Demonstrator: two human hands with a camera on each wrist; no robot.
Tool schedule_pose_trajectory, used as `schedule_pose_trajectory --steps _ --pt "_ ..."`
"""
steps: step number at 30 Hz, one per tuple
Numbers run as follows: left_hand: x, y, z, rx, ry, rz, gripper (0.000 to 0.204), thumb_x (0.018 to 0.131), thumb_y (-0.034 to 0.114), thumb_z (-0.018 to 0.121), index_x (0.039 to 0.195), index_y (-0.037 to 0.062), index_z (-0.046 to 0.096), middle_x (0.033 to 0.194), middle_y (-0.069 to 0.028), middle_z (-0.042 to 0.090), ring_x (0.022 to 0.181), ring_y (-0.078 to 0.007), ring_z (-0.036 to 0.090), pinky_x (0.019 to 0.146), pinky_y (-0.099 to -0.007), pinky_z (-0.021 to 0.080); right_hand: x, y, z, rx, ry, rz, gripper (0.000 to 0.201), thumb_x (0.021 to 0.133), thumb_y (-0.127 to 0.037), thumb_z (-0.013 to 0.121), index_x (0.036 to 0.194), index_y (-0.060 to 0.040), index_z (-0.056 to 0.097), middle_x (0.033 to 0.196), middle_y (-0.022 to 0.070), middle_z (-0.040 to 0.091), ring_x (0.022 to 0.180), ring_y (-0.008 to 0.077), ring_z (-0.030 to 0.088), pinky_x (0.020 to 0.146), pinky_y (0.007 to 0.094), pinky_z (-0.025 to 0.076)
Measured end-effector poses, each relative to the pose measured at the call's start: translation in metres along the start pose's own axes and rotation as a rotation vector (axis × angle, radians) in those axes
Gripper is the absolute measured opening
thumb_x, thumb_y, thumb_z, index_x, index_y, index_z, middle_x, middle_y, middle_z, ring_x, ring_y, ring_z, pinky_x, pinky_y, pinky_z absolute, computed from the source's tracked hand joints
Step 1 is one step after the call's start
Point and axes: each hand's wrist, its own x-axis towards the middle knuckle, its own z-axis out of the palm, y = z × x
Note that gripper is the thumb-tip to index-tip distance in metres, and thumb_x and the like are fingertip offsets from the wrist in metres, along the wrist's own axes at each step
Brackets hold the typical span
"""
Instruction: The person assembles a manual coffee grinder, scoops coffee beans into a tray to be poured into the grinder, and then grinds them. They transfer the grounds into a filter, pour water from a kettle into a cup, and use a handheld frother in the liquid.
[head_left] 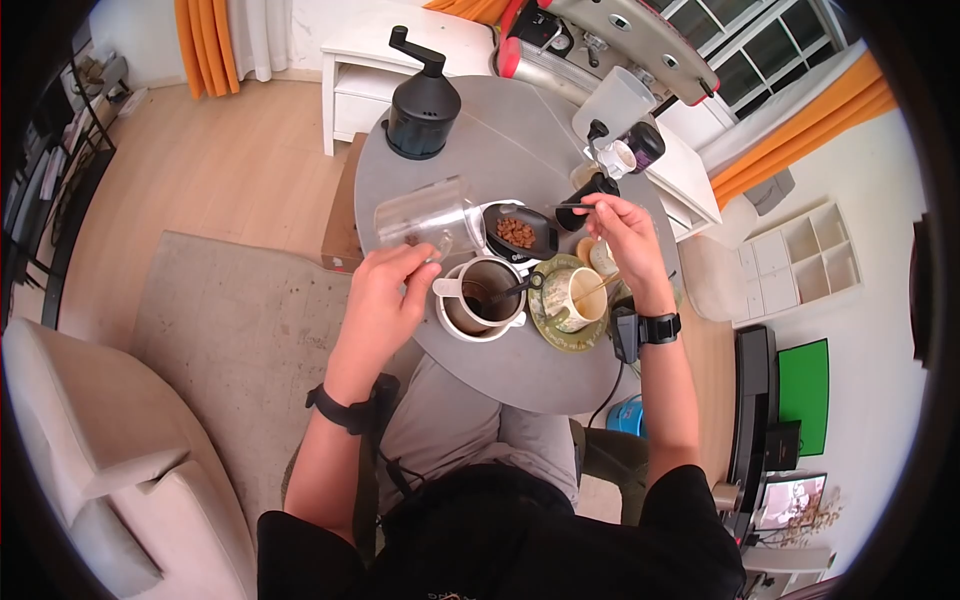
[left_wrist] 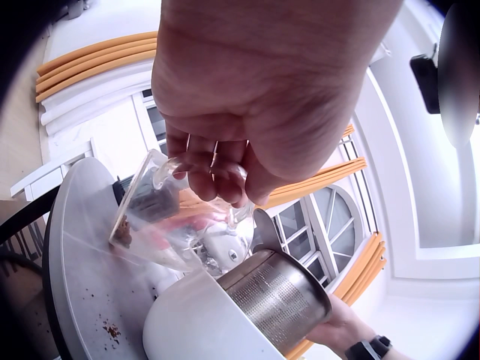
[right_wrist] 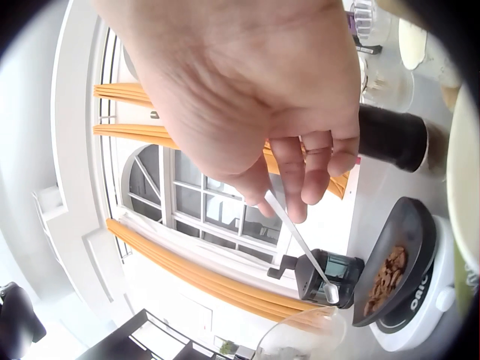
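My left hand (head_left: 385,300) grips the glass handle of a clear pitcher (head_left: 425,215), which is tilted on its side above the table. Fingers are curled round that handle in the left wrist view. Between the thumb and fingers of my right hand (head_left: 628,240) is a thin spoon (right_wrist: 301,240), its small bowl pointing away. Below the spoon, a black tray of brown beans (right_wrist: 386,281) rests on a white scale (right_wrist: 415,324). A metal mesh filter (left_wrist: 276,298) sits in a white cup (left_wrist: 202,322) near my left hand.
A black hand grinder (head_left: 422,110) stands at the table's back left. Right of the filter is a patterned cup (head_left: 572,300) on a green saucer (head_left: 545,330). A black cylinder (right_wrist: 394,137) stands beyond the tray. Brown crumbs (left_wrist: 112,331) lie on the table.
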Motion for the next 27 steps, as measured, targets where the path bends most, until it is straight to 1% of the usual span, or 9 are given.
schedule_pose_trajectory --steps 1,5,8,10,11,13,15,18,27 --pt "0.0 0.0 -0.001 0.007 -0.012 -0.02 0.017 0.093 0.008 0.069 0.104 -0.0049 0.07 0.092 -0.0177 0.073 0.084 -0.0336 0.065 0.082 -0.0388 0.049 0.002 -0.002 0.006 0.006 0.005 -0.016 0.025 0.105 -0.02 0.06 0.118 -0.0023 0.073 0.101 0.0051 0.076 0.079 0.0056 0.059 0.073 0.0229 0.049" --pt "0.0 -0.001 0.0 0.0 0.001 -0.008 0.017 0.093 0.008 0.069 0.104 -0.0047 0.07 0.093 -0.0176 0.073 0.085 -0.0337 0.065 0.082 -0.0391 0.049 0.013 -0.001 0.031 0.044 -0.056 -0.088 0.025 0.104 -0.019 0.061 0.118 -0.0018 0.073 0.099 0.0051 0.076 0.078 0.0056 0.059 0.073 0.0227 0.049" --pt "0.0 0.0 -0.002 -0.006 -0.013 -0.029 0.017 0.093 0.008 0.069 0.104 -0.0044 0.07 0.093 -0.0173 0.073 0.085 -0.0337 0.066 0.082 -0.0393 0.049 0.021 0.001 0.052 0.073 -0.114 -0.065 0.025 0.104 -0.018 0.061 0.117 -0.0006 0.073 0.099 0.0052 0.076 0.078 0.0061 0.06 0.074 0.0223 0.05" --pt "0.0 -0.003 -0.001 -0.008 0.0 -0.004 0.016 0.092 0.008 0.069 0.104 -0.0044 0.07 0.093 -0.017 0.073 0.085 -0.0335 0.066 0.082 -0.0395 0.049 0.028 0.003 0.068 -0.025 -0.203 -0.079 0.025 0.104 -0.017 0.061 0.117 0.0002 0.073 0.1 0.0047 0.076 0.079 0.0055 0.059 0.074 0.0216 0.05" --pt "0.0 -0.003 -0.001 -0.008 0.0 -0.005 0.016 0.092 0.008 0.069 0.104 -0.0044 0.07 0.093 -0.017 0.073 0.085 -0.0335 0.066 0.082 -0.0395 0.049 0.03 0.003 0.075 -0.025 -0.204 -0.079 0.025 0.104 -0.017 0.061 0.117 0.0002 0.073 0.1 0.0047 0.076 0.079 0.0055 0.059 0.074 0.0216 0.05" --pt "0.0 -0.003 -0.001 0.006 -0.007 0.006 0.016 0.092 0.007 0.069 0.103 -0.0047 0.069 0.094 -0.0169 0.073 0.085 -0.0334 0.066 0.082 -0.0397 0.049 0.035 0.001 0.089 -0.103 -0.264 -0.021 0.024 0.104 -0.013 0.059 0.118 0.0016 0.072 0.102 0.0054 0.076 0.079 0.0055 0.06 0.074 0.022 0.051" --pt "0.0 -0.003 -0.001 0.007 -0.013 0.0 0.016 0.092 0.007 0.068 0.103 -0.0048 0.069 0.094 -0.0169 0.073 0.085 -0.0334 0.066 0.082 -0.0398 0.049 0.04 0.005 0.1 -0.09 -0.282 0.004 0.024 0.104 -0.013 0.06 0.119 0.0017 0.072 0.103 0.0046 0.076 0.078 0.0045 0.058 0.073 0.0214 0.05" --pt "0.0 -0.004 -0.001 0.005 -0.014 0.004 0.016 0.092 0.007 0.068 0.103 -0.0049 0.069 0.094 -0.0168 0.073 0.085 -0.0336 0.066 0.082 -0.0398 0.048 0.048 0.013 0.105 -0.058 -0.334 0.017 0.025 0.103 -0.014 0.062 0.12 0.0004 0.073 0.104 0.0023 0.076 0.075 0.0025 0.056 0.069 0.0209 0.049" --pt "0.001 -0.002 -0.001 -0.006 -0.007 0.011 0.016 0.092 0.007 0.068 0.103 -0.0047 0.069 0.091 -0.0166 0.072 0.084 -0.0335 0.065 0.081 -0.0393 0.047 0.046 0.013 0.105 -0.199 -0.401 0.055 0.023 0.102 -0.017 0.065 0.116 -0.0017 0.076 0.091 -0.0006 0.075 0.074 0.0027 0.054 0.066 0.0214 0.046"
